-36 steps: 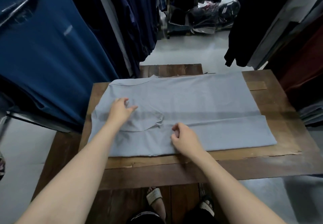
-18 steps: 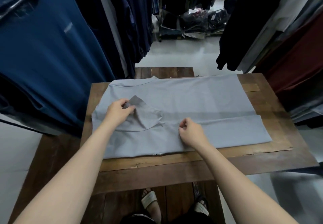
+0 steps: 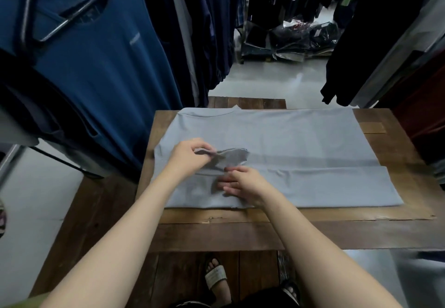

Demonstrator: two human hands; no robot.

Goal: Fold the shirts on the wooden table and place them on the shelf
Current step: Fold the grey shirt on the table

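A light grey shirt (image 3: 301, 144) lies flat across the wooden table (image 3: 397, 221), its near long edge folded inward. My left hand (image 3: 190, 156) pinches the sleeve (image 3: 232, 157) and holds it lifted over the shirt's left part. My right hand (image 3: 243, 183) rests on the folded strip just below the sleeve, fingers fairly straight and pointing left. No shelf is in view.
Blue shirts (image 3: 96, 67) hang on a rack close to the table's left side. Dark garments (image 3: 375, 43) hang at the right. Bagged clothes (image 3: 296, 40) lie on the grey floor beyond the table. My sandalled feet (image 3: 216, 276) show under the near edge.
My left hand has picked up the sleeve and drawn it rightward over the shirt. My right hand has slid left along the fold toward the sleeve.
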